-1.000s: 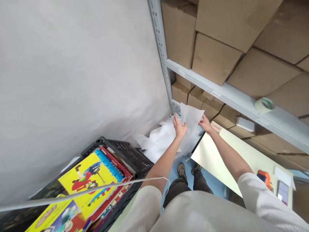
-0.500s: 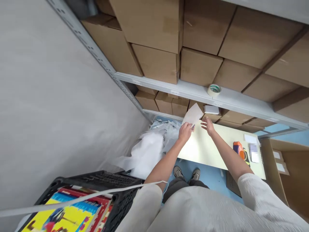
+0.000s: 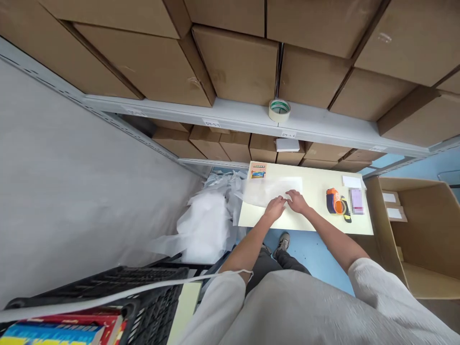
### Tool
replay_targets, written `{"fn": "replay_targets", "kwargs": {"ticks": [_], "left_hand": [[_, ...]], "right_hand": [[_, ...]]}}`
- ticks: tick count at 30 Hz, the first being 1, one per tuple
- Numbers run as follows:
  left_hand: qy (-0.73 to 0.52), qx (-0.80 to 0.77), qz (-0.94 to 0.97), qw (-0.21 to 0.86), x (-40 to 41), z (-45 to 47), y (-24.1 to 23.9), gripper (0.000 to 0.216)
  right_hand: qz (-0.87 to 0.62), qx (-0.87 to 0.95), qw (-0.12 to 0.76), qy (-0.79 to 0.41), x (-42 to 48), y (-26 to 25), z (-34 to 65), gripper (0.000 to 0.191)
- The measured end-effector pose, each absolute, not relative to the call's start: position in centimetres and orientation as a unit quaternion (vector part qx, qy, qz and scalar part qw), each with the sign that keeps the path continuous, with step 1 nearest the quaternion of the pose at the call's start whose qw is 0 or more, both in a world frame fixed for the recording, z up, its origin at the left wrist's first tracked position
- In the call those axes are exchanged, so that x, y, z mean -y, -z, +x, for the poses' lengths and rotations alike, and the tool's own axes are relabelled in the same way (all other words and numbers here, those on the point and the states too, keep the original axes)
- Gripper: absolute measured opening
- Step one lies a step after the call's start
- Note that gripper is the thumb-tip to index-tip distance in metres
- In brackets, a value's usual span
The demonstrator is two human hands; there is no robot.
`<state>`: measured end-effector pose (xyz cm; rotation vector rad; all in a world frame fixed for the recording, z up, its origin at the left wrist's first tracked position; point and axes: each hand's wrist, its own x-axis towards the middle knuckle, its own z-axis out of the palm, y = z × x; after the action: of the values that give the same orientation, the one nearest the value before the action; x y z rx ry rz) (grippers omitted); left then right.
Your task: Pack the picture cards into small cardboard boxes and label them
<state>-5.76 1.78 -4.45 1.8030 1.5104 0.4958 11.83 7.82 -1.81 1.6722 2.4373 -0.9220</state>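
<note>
On the pale table [image 3: 316, 177] lies a thin, whitish, partly see-through sheet or bag [image 3: 258, 191], with a brighter white part at its right end. My left hand [image 3: 275, 209] is closed on its near edge, fingers bent. Right beside it, my right hand [image 3: 296, 201] pinches the same edge, the fingertips of both hands almost meeting. Whether the sheet is a single layer or a pouch I cannot tell. A small orange booklet [image 3: 258, 170] lies at the table's far left corner, just beyond the sheet.
An orange tape dispenser [image 3: 334, 201], a black-and-yellow tool [image 3: 346, 210] and white papers [image 3: 351, 181] lie on the right. A tape roll [image 3: 279, 110] sits on the shelf of cartons [image 3: 233, 67]. White wrapping [image 3: 204, 225], a black crate [image 3: 158, 292] and an open carton [image 3: 424, 230] flank me.
The sheet, held up in my left hand before, now lies on the table. My right hand, apart and open earlier, has come in beside the left. The view has shifted right.
</note>
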Motion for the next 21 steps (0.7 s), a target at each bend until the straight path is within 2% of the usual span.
{"fn": "replay_targets", "kwargs": {"ticks": [2,4,9,14,18,21], "left_hand": [[-0.169,-0.582,0.716,0.348,-1.2,-5.8,5.1,0.026],[-0.121,-0.596,0.729,0.313,-0.6,-6.6,5.3,0.028],[0.016,-0.668,0.711,0.217,0.3,-9.9,5.0,0.033],[0.101,-0.709,0.662,0.222,1.1,-11.8,5.0,0.036],[0.13,-0.74,0.623,0.217,1.8,-12.5,5.0,0.045],[0.099,-0.717,0.663,0.19,1.8,-12.9,5.0,0.051]], "right_hand": [[0.551,-0.78,0.082,0.285,-6.8,3.4,12.5,0.052],[0.549,-0.786,0.104,0.265,-6.2,4.3,13.1,0.055],[0.53,-0.809,0.108,0.232,-5.5,4.8,13.9,0.048],[0.53,-0.815,0.103,0.209,-4.6,5.0,13.8,0.048],[0.551,-0.806,0.097,0.196,-4.4,5.1,13.3,0.055],[0.562,-0.801,0.089,0.184,-4.6,5.1,12.7,0.056]]}}
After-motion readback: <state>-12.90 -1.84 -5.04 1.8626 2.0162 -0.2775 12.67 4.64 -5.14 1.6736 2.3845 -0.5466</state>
